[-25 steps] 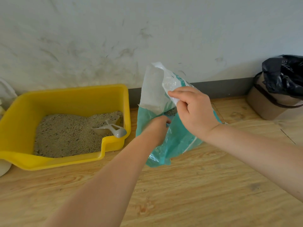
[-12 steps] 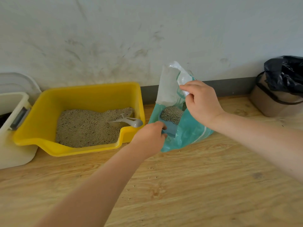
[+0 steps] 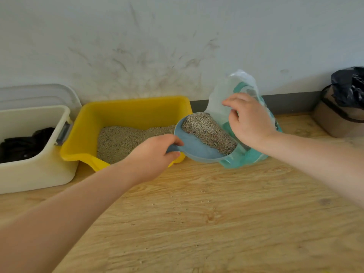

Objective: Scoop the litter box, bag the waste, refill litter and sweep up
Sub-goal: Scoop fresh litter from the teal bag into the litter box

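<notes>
Light wood-grain floor point(image 3: 226, 223), running back to a scuffed white wall. Resting on it along that wall, left to right: cream storage bin point(image 3: 35, 168), yellow litter box point(image 3: 126, 115) just beside, teal litter bag point(image 3: 254, 154), then well apart a tan bin point(image 3: 334, 123) lined with black plastic. Scattered litter grains point(image 3: 178, 213) mid-floor.

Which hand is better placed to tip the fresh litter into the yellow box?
Left hand: it grips the loaded blue scoop beside the yellow box. The right hand holds the litter bag.

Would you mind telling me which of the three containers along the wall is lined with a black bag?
The brown bin at far right; the yellow litter box and white tub have no liner.
</notes>
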